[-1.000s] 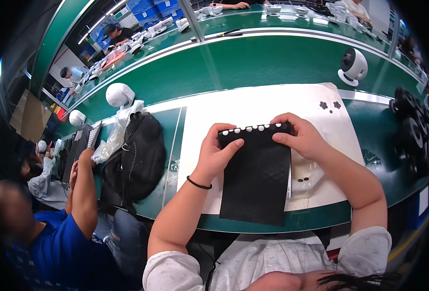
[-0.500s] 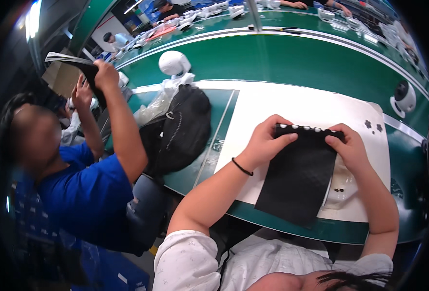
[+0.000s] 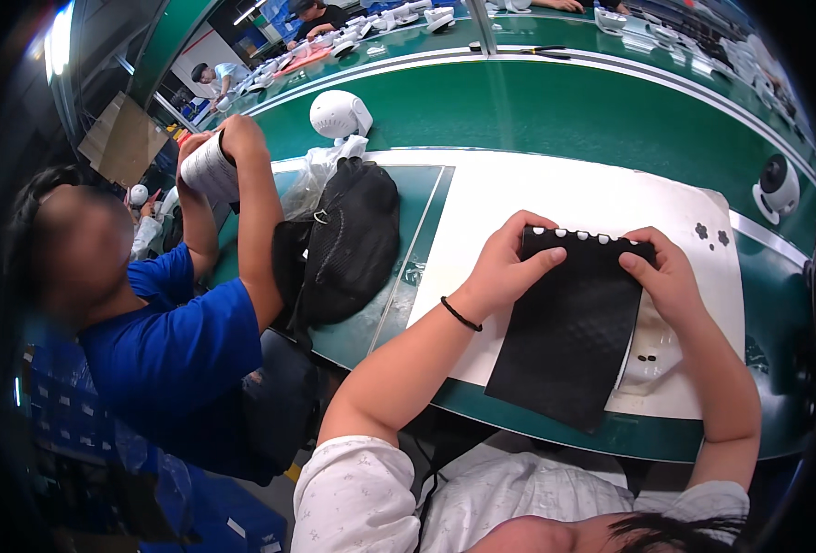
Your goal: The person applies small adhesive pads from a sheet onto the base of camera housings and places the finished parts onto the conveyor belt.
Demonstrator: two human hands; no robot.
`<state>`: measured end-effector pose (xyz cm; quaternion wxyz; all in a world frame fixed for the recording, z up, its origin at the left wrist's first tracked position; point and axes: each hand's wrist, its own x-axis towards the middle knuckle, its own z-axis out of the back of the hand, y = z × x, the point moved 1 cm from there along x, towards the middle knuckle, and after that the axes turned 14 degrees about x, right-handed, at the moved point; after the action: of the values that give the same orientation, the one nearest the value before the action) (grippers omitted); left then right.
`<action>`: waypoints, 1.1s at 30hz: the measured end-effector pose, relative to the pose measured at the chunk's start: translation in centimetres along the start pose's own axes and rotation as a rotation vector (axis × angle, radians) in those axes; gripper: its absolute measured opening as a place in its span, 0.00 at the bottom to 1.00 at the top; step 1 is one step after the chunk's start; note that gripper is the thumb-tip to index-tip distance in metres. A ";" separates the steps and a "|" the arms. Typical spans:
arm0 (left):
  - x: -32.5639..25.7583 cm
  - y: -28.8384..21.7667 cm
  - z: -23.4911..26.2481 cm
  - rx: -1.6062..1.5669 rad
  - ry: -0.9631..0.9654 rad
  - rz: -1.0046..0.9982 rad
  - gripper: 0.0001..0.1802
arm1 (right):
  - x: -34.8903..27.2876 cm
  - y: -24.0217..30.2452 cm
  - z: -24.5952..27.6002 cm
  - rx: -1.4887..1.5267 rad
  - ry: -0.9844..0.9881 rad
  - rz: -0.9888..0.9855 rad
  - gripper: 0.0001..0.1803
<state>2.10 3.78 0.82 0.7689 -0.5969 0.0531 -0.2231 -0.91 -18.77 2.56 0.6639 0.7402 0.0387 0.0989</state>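
Note:
Both my hands hold a black flexible sheet [image 3: 569,336] by its far edge, which is bent over and shows a row of several white rounded spots. My left hand [image 3: 516,258] grips the left corner, thumb on top and fingers behind. At the right corner my right hand [image 3: 662,272] pinches the sheet the same way. Its near end hangs down past the table's front edge. Partly under the sheet's right side lies a pale, see-through plastic piece [image 3: 652,355] with two small dark ovals on it. A white mat [image 3: 482,207] spreads beneath.
Small black flower-shaped pieces [image 3: 701,230] lie on the mat's right. A white camera-like device [image 3: 777,189] stands beyond; another [image 3: 339,115] stands far left, behind a black bag [image 3: 348,244]. At left a person in a blue shirt [image 3: 177,341] holds a dark sheet with a printed pale side [image 3: 210,170].
My hands and the black sheet barely move; its far edge tilts slightly, showing more of the white spots. The person at left has lowered and turned their sheet.

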 end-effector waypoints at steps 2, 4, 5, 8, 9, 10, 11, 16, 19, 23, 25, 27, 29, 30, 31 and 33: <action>0.0 0.1 0.0 -0.006 0.000 -0.001 0.16 | 0.0 0.0 0.0 0.002 0.006 -0.003 0.11; 0.1 0.2 0.0 -0.010 0.003 -0.003 0.16 | -0.1 0.0 0.0 0.023 0.009 -0.014 0.11; 0.1 0.2 -0.1 -0.011 0.003 -0.003 0.16 | -0.1 0.1 -0.1 0.023 0.009 -0.014 0.11; 0.0 0.2 0.0 -0.019 0.003 0.003 0.16 | 0.0 0.1 -0.2 0.025 0.014 -0.014 0.12; 0.1 0.1 0.0 -0.019 0.003 -0.005 0.16 | 0.0 0.2 -0.1 0.022 0.015 -0.014 0.12; 0.1 0.1 0.0 -0.019 0.003 -0.014 0.16 | -0.1 0.2 -0.1 0.019 0.016 -0.013 0.12; 0.1 0.0 0.0 -0.019 0.003 -0.014 0.16 | -0.1 0.2 -0.1 0.019 0.015 -0.012 0.12; 0.1 0.2 0.0 -0.038 0.005 0.003 0.16 | 0.0 0.1 -0.1 -0.001 0.015 0.010 0.12; -0.1 0.0 0.2 -0.028 0.005 0.003 0.16 | 0.0 0.2 -0.3 0.005 0.026 -0.002 0.12; 0.2 0.1 -0.3 0.017 -0.015 -0.003 0.15 | -0.1 0.1 0.4 -0.035 -0.017 -0.017 0.12; 0.2 -0.3 -0.4 0.007 -0.011 -0.002 0.14 | -0.2 0.2 0.4 -0.065 -0.013 -0.007 0.13; 0.0 -0.1 -0.2 -0.045 -0.022 -0.035 0.13 | 0.0 0.0 0.1 -0.038 -0.001 0.010 0.13; -0.1 -0.1 -0.1 -0.080 -0.023 -0.009 0.13 | 0.2 -0.1 0.1 -0.037 0.013 -0.010 0.12; -0.2 0.0 -0.1 -0.094 -0.035 -0.013 0.12 | 0.2 -0.2 0.2 -0.044 -0.010 -0.011 0.12; -0.2 -0.3 -0.2 -0.118 -0.036 -0.006 0.11 | 0.3 -0.4 0.3 -0.019 0.016 -0.013 0.12; -0.2 -0.4 -0.2 -0.110 -0.035 -0.006 0.10 | 0.2 -0.2 0.1 0.017 0.042 -0.002 0.12</action>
<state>1.70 3.63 1.11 0.7350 -0.6423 0.0499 -0.2114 -0.71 -18.86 2.34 0.6567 0.7436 0.0541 0.1135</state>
